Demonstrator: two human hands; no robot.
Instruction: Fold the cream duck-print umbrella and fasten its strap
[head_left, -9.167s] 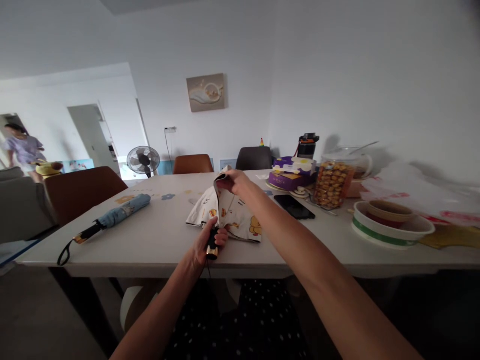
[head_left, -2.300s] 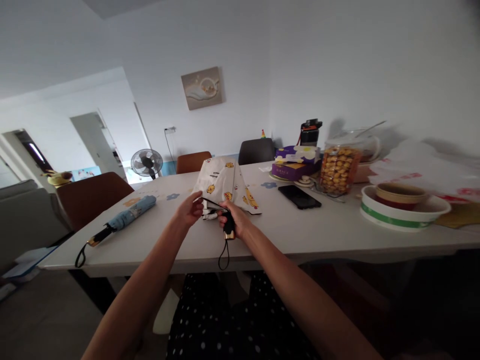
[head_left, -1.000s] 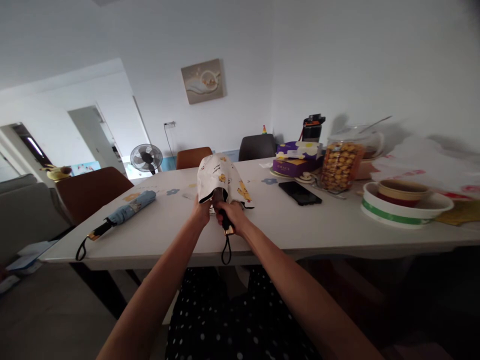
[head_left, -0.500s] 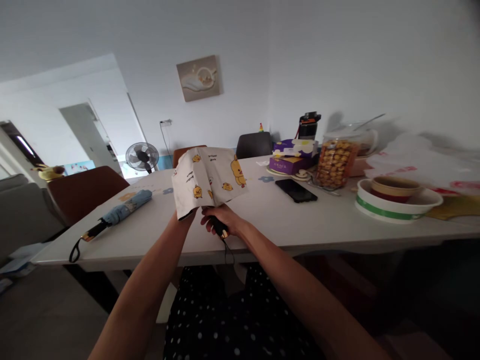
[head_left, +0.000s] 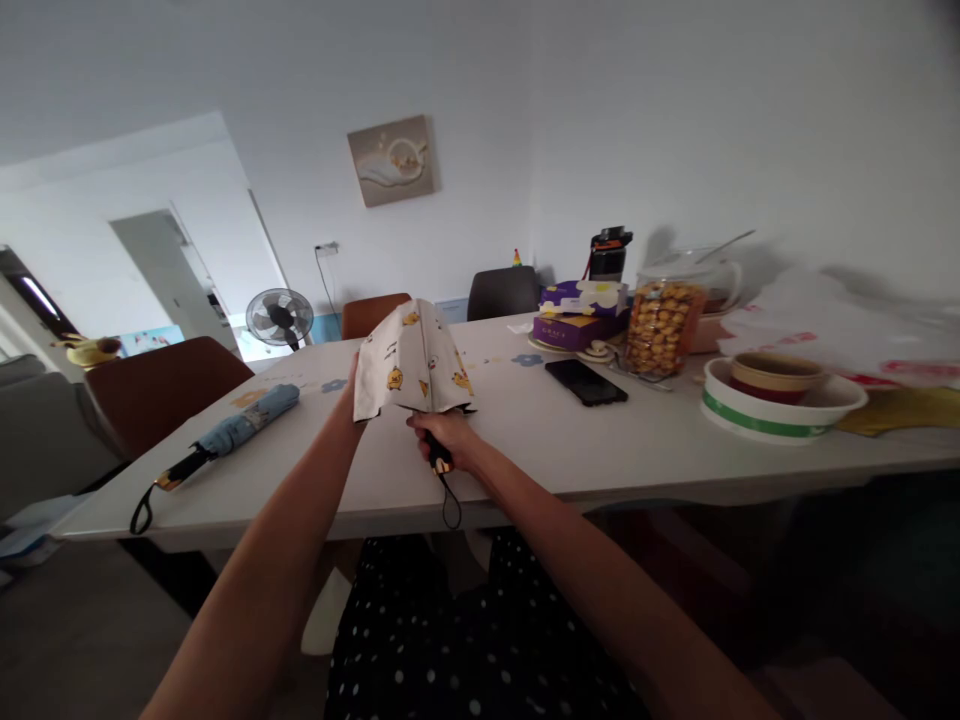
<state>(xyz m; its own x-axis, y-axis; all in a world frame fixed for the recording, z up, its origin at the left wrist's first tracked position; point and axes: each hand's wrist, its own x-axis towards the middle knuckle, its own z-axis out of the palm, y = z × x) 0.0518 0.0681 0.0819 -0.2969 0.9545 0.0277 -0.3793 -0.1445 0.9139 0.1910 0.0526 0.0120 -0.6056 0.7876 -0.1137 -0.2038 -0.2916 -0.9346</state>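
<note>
A cream umbrella [head_left: 409, 350] with yellow duck prints is partly folded, its canopy hanging loose over the table's front half. My right hand [head_left: 448, 438] is closed around its black handle [head_left: 437, 455], which has a gold-coloured end and a dangling wrist strap. At the canopy's left side is my left hand [head_left: 355, 385], with its fingers hidden behind the cloth. Lying folded to the left is a blue umbrella [head_left: 247, 420] with a black handle and a strap.
On the white table [head_left: 517, 450], a black phone [head_left: 585, 382] lies right of the umbrella. Beyond it are purple tissue boxes [head_left: 577, 328], a jar of round snacks [head_left: 664, 325] and a black bottle [head_left: 607, 258]. Bowls [head_left: 780, 405] and a plastic bag [head_left: 832, 325] occupy the right end.
The canopy has drawn in narrower, and its right flap has folded down. My left hand has moved up and left along the canopy's side. My right hand still grips the handle.
</note>
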